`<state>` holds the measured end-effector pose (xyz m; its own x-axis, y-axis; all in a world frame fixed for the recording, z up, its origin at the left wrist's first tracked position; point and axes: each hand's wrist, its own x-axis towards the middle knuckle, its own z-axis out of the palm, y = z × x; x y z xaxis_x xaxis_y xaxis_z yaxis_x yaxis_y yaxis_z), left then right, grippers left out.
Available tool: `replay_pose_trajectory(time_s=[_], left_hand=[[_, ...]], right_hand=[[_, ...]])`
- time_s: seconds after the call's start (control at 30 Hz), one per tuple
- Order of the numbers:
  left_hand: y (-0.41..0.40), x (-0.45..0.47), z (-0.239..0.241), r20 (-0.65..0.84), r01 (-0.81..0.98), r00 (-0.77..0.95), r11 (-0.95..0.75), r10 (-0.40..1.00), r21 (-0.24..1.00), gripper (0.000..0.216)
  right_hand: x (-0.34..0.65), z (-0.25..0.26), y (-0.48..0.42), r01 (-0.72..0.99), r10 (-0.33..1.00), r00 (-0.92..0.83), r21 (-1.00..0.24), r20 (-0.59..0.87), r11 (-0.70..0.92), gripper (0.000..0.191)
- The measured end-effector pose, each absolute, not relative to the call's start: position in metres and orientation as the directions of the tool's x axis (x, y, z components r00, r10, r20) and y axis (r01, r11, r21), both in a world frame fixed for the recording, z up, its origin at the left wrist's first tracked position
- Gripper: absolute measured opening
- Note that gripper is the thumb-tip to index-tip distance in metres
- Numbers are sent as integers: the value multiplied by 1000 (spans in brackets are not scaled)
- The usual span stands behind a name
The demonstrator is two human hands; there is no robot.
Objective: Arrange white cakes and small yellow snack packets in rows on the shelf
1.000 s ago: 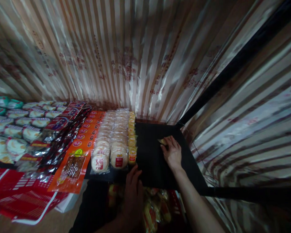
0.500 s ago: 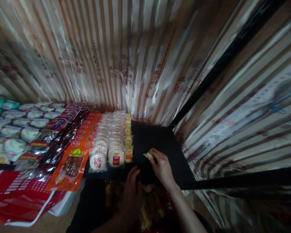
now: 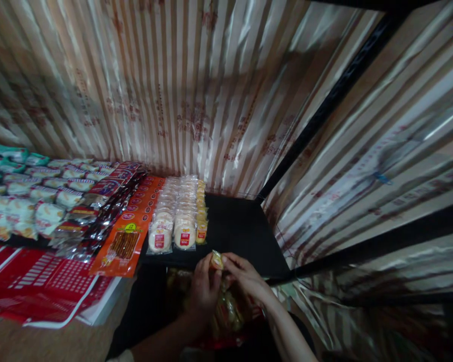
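Yellow packet (image 3: 216,260) in hands (image 3: 244,275) by shelf edge (image 3: 268,269)

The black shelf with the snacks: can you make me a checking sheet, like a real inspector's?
Surface: black shelf, snacks in rows on its left part.
Job's things: small yellow packet between the hands; row of yellow packets beside round white crackers.
Clutter: orange snack packet juts past the front edge; red basket lower left.
Hands: left hand and right hand both hold the small yellow packet.
Cables: nothing clearly seen.
Surroundings: striped sheeting behind; black post.
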<state>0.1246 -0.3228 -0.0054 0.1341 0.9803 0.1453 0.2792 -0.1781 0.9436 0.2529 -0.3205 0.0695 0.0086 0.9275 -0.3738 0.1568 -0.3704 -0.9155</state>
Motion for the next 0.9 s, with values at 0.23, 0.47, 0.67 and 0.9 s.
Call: replay_pose_trajectory(time_s=[0.23, 0.47, 0.67, 0.9], left_hand=[[-320, 108, 13, 41, 282, 87, -64, 995, 957, 43], [-323, 105, 6, 107, 286, 104, -133, 989, 949, 40], [-321, 107, 5, 138, 270, 94, -159, 986, 950, 52], [-317, 104, -11, 259, 336, 79, -271, 963, 902, 51]], right_hand=[[230, 60, -329, 41, 964, 46, -964, -263, -264, 44], [217, 49, -334, 26, 977, 79, -979, -199, -201, 35], [222, 36, -316, 180, 980, 170, -975, -102, -132, 38], [219, 11, -289, 461, 947, 315, -882, 64, -94, 37]])
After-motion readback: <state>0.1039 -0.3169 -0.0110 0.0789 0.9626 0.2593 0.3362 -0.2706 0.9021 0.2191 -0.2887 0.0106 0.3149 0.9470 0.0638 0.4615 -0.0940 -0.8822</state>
